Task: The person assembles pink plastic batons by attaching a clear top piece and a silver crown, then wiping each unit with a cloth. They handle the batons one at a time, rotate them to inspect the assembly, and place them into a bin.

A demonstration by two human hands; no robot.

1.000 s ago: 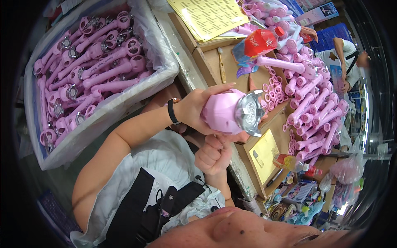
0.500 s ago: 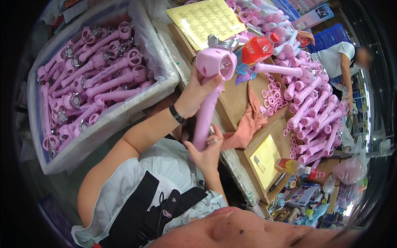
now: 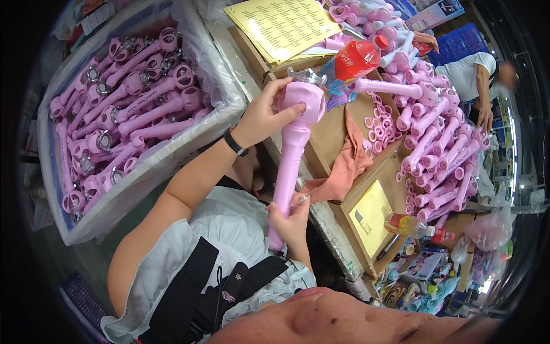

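A pink toy wand (image 3: 291, 152), with a round head and a silver crown-shaped top, is tilted in front of my body. My left hand (image 3: 272, 114), with a black band at its wrist, grips the head, thumb across its front. Lower down, my right hand (image 3: 291, 226) is wrapped round the handle near its bottom end. The handle's end sticks out below that hand. Beyond the wand's head lies a red-labelled bottle (image 3: 356, 60), next to another pink wand (image 3: 387, 88) lying across the cardboard tray (image 3: 321, 137).
To the left stands a plastic-lined bin (image 3: 229, 112) full of pink wands with silver parts. More pink wands (image 3: 438, 152) are piled at the right, near loose pink rings (image 3: 381, 126). An orange cloth (image 3: 344, 166), yellow sheets (image 3: 281, 28) and a drink bottle (image 3: 408, 225) lie on the worktable. Another person (image 3: 472, 80) stands far right.
The wand has turned, so its head's clear window no longer faces me. My right hand, spread at the handle's end before, has closed round the handle.
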